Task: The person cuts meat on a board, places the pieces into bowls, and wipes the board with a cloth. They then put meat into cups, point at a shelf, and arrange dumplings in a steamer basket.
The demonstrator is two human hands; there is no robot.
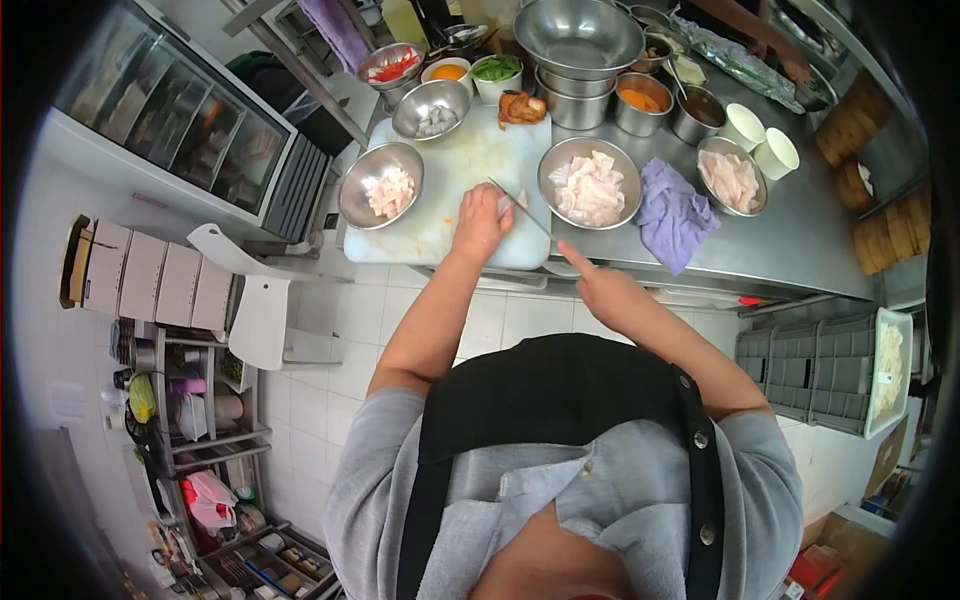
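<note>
My right hand (608, 292) is closed around the handle of a kitchen knife (524, 210), its index finger stretched along the top. The blade reaches left over the white cutting board (390, 247), close to my left fingertips. My left hand (482, 226) has its fingers curled down on a piece of pale raw meat (512, 206) beside the blade. Left of that hand stands a steel bowl of small diced pale meat (389, 192). To the right of the board, larger slices of pale meat (592, 190) fill another steel bowl. A tiny orange scrap lies near my left wrist.
Another steel bowl (436, 108) with greyish pieces and a browned chunk of food (521, 109) sit on the board's back part. A purple cloth (672, 212), sauce pots (643, 103) and paper cups (776, 153) stand rightward. Another person's hand (795, 66) shows at back right.
</note>
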